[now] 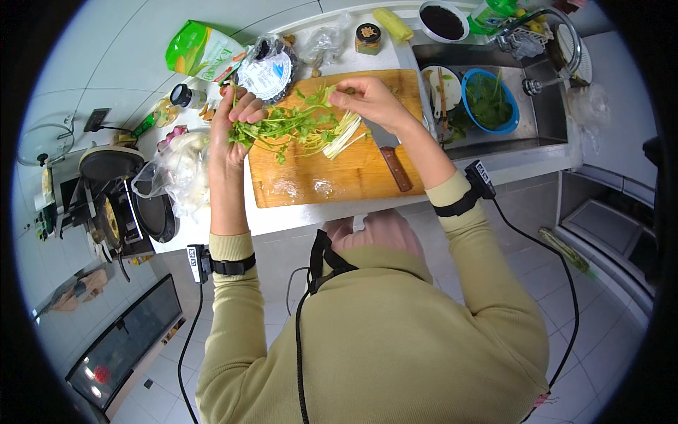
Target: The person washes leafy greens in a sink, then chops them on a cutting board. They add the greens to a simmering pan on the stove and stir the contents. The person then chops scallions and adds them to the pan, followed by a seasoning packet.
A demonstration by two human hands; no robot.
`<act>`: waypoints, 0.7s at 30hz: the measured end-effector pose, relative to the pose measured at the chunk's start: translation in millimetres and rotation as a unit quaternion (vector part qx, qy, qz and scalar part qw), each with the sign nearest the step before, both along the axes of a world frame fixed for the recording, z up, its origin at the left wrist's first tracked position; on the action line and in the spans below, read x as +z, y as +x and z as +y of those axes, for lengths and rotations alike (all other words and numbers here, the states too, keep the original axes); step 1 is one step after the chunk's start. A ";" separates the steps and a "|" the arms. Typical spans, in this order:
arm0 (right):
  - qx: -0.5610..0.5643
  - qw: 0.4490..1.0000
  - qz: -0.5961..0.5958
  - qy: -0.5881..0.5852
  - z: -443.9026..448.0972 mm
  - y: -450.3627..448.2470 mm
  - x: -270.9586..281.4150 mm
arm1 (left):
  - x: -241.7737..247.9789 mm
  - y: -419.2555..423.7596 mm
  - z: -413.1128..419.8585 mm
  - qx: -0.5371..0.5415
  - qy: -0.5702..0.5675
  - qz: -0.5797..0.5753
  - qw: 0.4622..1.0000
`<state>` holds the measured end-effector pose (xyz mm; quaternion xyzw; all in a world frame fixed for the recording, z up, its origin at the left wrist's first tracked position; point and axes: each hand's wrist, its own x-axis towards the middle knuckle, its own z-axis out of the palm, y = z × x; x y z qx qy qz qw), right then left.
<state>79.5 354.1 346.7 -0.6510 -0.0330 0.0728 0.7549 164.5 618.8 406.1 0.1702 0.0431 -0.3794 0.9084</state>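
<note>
Leafy green herbs (286, 123), which look like coriander, stretch over a wooden cutting board (328, 183). My left hand (237, 119) grips them at the left end, fingers curled around the stems. At the upper right, my right hand (373, 103) pinches leaves between thumb and fingers. Below that hand lies a bundle of pale stems (343, 135), trimmed to an even end. A knife with a brown wooden handle (396, 168) rests on the board's right side; part of its blade is hidden by my right wrist. Wet patches shine on the board's front left.
Right of the board, a metal sink (545, 114) holds a blue basket (515, 114) of greens and a white plate (450, 85). Behind stand a glass jar (368, 40) and a wrapped round pack (267, 71). A plastic bag (185, 169) and a black pan (153, 212) are left.
</note>
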 end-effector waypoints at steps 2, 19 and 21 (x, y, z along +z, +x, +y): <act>0.030 0.996 0.063 0.050 7.1 5.7 9.0 | -1.5 -2.2 -1.0 -0.007 -0.008 -0.006 1.000; -0.243 0.842 -0.101 -0.471 -16.0 -2.6 -20.1 | -13.2 -29.4 -9.4 0.014 -0.059 -0.067 0.996; -0.274 0.757 -0.093 -0.586 -14.7 -6.5 -16.7 | -13.2 -28.0 -8.9 0.041 -0.030 -0.076 0.996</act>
